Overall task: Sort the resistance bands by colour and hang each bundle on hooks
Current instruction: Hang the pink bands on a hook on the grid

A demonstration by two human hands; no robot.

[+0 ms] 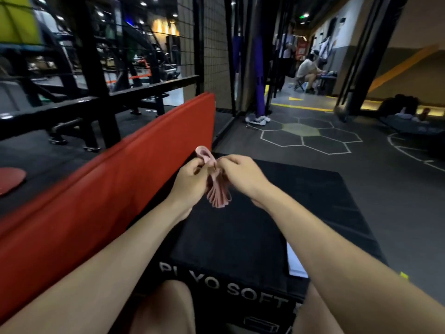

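Note:
A bundle of pink resistance bands (218, 192) hangs between both of my hands, above a black soft plyo box (252, 232). My left hand (190, 179) pinches the bundle near its top, where a pink loop (204, 153) sticks up. My right hand (240, 172) grips the same upper part from the other side, fingers closed on it. The lower ends of the bands fan out loosely below my fingers. No hooks are in view.
Red folded mats (108, 189) stand on edge along the box's left side. A black wire-grid rack (154, 44) and gym frames rise behind them. A white sheet (295, 263) lies on the box at the right. Persons are far off down the corridor (308, 71).

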